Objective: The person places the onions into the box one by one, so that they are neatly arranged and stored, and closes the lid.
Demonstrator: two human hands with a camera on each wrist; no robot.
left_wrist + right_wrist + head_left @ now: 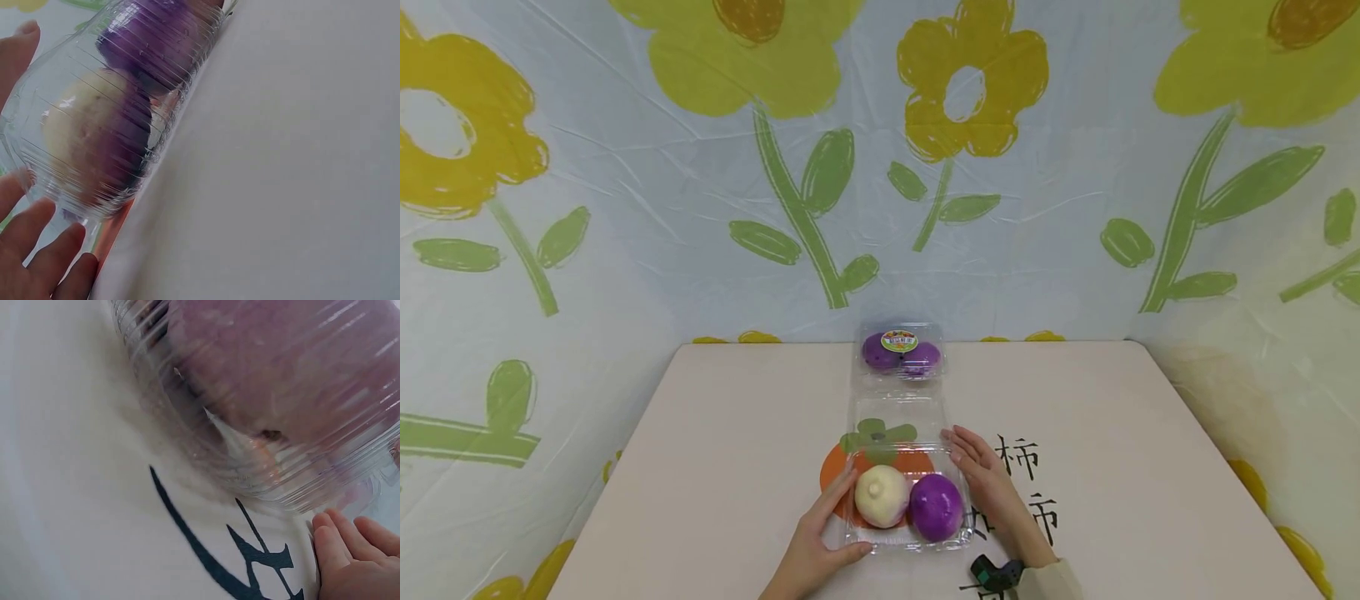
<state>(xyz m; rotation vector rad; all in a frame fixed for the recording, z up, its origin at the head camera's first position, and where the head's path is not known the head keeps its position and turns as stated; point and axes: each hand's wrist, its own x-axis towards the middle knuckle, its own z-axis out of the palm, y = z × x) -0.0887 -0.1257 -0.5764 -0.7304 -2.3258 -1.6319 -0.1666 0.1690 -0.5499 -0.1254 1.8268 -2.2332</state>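
A clear plastic clamshell box lies with its lid folded back, away from me. Inside sit a cream-coloured round fruit or vegetable at left and a glossy purple one at right; their exact kind is unclear. The left wrist view shows purple on the side of the cream one. My left hand rests along the box's left side, fingers extended, thumb by the front left corner. By the right side, near the hinge, my right hand has its fingers straight; contact there cannot be made out.
Behind the open lid, a closed clear box with a colourful label holds two purple round pieces. The pale table carries an orange persimmon print and black characters. A flower-printed cloth hangs around it. A small black device sits at my right wrist.
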